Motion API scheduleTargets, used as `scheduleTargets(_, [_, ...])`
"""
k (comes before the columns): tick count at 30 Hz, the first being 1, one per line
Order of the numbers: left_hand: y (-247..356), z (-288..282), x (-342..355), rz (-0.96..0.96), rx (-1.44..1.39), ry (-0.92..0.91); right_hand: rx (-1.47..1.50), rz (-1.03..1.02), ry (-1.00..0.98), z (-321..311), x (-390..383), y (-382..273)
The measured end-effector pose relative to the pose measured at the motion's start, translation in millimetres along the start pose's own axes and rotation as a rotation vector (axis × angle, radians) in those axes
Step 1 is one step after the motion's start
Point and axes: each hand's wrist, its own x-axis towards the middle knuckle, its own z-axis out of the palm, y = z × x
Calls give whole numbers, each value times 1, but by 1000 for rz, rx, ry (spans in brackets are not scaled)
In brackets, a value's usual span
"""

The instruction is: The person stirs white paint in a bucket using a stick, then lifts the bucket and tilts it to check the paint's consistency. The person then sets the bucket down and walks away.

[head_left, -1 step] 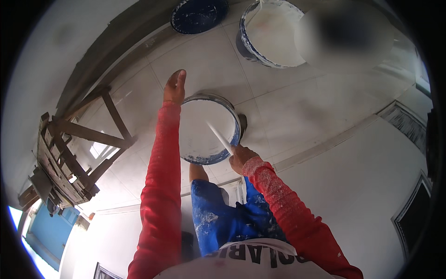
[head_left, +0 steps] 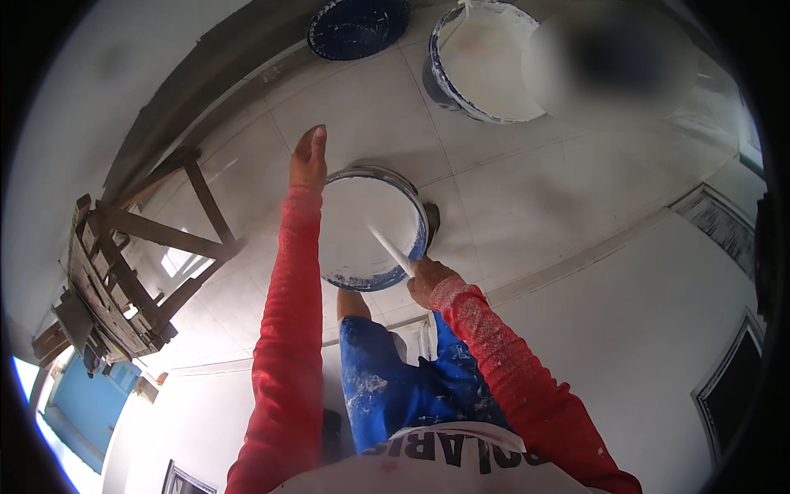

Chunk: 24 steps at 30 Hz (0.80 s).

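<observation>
Stirring as before, my right hand closed round the white stick dipped in the paint bucket on the tiled floor, my left hand flat, fingers straight, at the bucket's far rim, nothing shifted.

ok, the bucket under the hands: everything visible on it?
Round bucket with a blue, paint-smeared rim, filled nearly to the top with white paint. It stands upright on the pale tiled floor. The left hand rests on its far-left rim; the right hand holds a white-coated stick slanting into the paint.
</observation>
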Motion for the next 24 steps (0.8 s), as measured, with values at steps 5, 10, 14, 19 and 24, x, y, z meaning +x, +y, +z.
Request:
scheduleTargets(5, [-26, -25, -104, -48, -23, 195, 81, -15, 44, -16, -6, 4])
scheduleTargets(10, [-77, -31, -239, -329, 66, 227, 122, 48, -70, -18, -8, 3])
scheduleTargets(14, [-113, -26, -308, -435, 73, 246, 104, 102, -94, -25, -11, -16])
scheduleTargets(19, [-131, -22, -336, -507, 37, 214, 66, 129, -97, -15, -19, -23])
scheduleTargets(24, [-140, -21, -327, -518, -101, 179, 19, 180, -204, -28, -58, -18])
